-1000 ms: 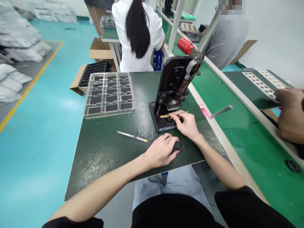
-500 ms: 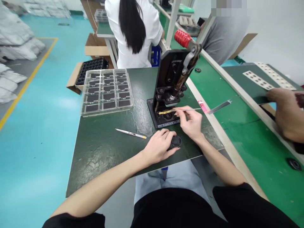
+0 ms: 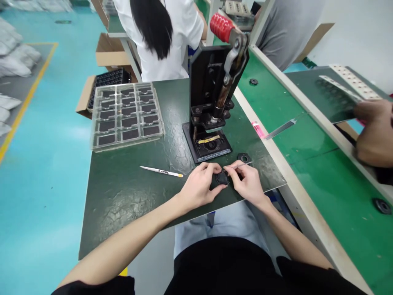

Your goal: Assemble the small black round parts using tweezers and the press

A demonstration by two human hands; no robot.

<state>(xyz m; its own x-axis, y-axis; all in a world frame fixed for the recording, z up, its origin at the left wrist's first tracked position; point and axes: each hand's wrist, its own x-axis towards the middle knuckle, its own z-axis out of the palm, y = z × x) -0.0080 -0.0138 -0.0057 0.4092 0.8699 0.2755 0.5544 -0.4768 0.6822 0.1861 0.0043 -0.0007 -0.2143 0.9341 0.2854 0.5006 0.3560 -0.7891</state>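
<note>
Left hand [image 3: 199, 185] grips a round black part [image 3: 222, 178] near the table [image 3: 129, 205] edge; right hand [image 3: 246, 181] pinches a thin tool [image 3: 248, 163] beside it. I judge a loose left grip could let the part turn, making the tool skid.

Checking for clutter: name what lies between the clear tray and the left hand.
In the head view, a slim white pointed tool lies there on the green tabletop.
</note>
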